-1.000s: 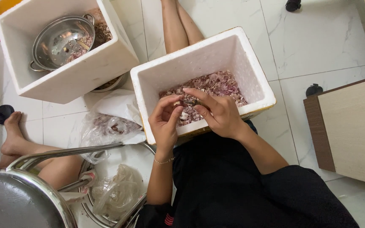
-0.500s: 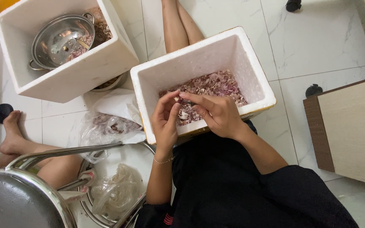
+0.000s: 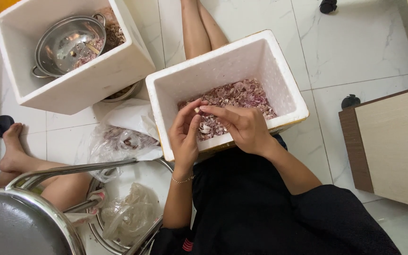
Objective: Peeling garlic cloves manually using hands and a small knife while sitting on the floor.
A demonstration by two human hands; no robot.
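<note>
Both hands meet over the near white foam box [image 3: 279, 71], which rests against the person's lap on the pale marble-tiled floor [image 3: 355, 52]. The left hand [image 3: 185, 134] and the right hand [image 3: 244, 125] pinch a small pale clove [image 3: 196, 110] between thumb and fingertips, the fingers of both drawn together on it, just above the box's contents. Inside the box lies a thick layer of pinkish-purple papery skins [image 3: 242, 94] covering most of its bottom, which suggests a good deal of peeling is already done. A second white foam box [image 3: 86, 80] stands to the left and farther away, holding a round steel colander with handles [image 3: 69, 42] that contains only a few pieces and scraps; more brownish bits lie beside it in the same box. A crumpled clear plastic bag [image 3: 119, 141] with some purple-skinned pieces in it lies on the floor between the boxes, so some appear left to peel, though how many cannot be told. Another person's bare foot [image 3: 12, 146] rests at the left, near a steel stool [image 3: 20, 226].
</note>
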